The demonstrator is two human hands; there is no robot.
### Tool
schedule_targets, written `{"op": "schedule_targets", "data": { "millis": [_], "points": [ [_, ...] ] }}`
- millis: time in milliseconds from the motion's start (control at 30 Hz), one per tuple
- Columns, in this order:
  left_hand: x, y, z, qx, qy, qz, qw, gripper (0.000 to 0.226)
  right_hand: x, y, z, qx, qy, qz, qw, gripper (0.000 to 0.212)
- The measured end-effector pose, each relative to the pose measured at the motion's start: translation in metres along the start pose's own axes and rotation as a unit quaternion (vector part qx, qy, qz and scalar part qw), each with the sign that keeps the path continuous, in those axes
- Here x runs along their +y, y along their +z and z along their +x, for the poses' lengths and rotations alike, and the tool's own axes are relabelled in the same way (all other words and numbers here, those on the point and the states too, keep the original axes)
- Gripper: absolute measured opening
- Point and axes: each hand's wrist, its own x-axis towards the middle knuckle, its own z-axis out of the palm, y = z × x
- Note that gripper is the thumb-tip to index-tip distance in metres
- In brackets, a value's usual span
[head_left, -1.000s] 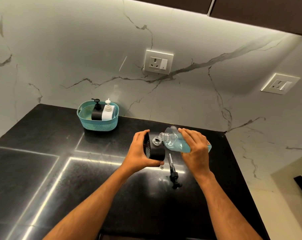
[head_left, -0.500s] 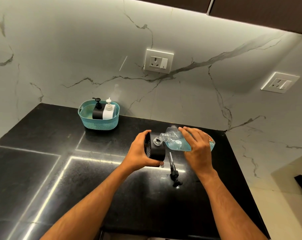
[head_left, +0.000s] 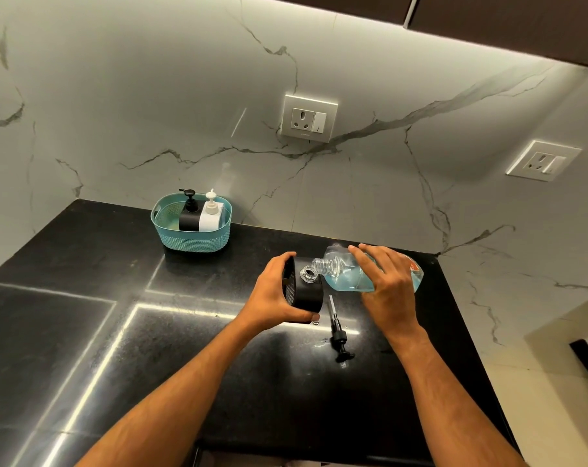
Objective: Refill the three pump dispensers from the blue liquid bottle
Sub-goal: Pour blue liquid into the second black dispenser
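My left hand (head_left: 274,293) grips a black dispenser body (head_left: 306,293) that stands on the black counter (head_left: 151,332) with its round neck open and its pump off. My right hand (head_left: 388,286) holds the clear bottle of blue liquid (head_left: 348,276) tipped on its side, its threaded mouth right at the dispenser's opening. The removed black pump head (head_left: 338,335) lies on the counter just in front of the dispenser. A second black dispenser (head_left: 189,214) and a white dispenser (head_left: 211,214) stand with their pumps on in a teal basket (head_left: 195,242) at the back.
The counter's right edge drops to a pale floor at the right. A marble wall rises behind, with a socket plate (head_left: 308,117) above the basket and another socket plate (head_left: 543,160) on the right wall. A few wet drops shine beside the pump head.
The bottle's rear end has risen a little, so the bottle tips further toward the dispenser's opening. My left hand and the dispenser have stayed in place.
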Motion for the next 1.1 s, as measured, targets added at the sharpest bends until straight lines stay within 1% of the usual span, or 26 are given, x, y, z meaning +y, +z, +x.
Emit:
{"op": "schedule_targets", "data": {
  "millis": [233, 1100],
  "points": [
    [-0.0003, 0.0004, -0.0002, -0.004, 0.000, 0.003, 1.000, 0.129, -0.0001, -0.0016, 0.0013, 0.003, -0.007, 0.000, 1.000, 0.082],
    [0.0022, 0.0045, 0.0000, -0.013, 0.004, 0.005, 1.000, 0.125, 0.0033, -0.0084, 0.0002, -0.006, -0.009, -0.006, 1.000, 0.079]
  ]
}}
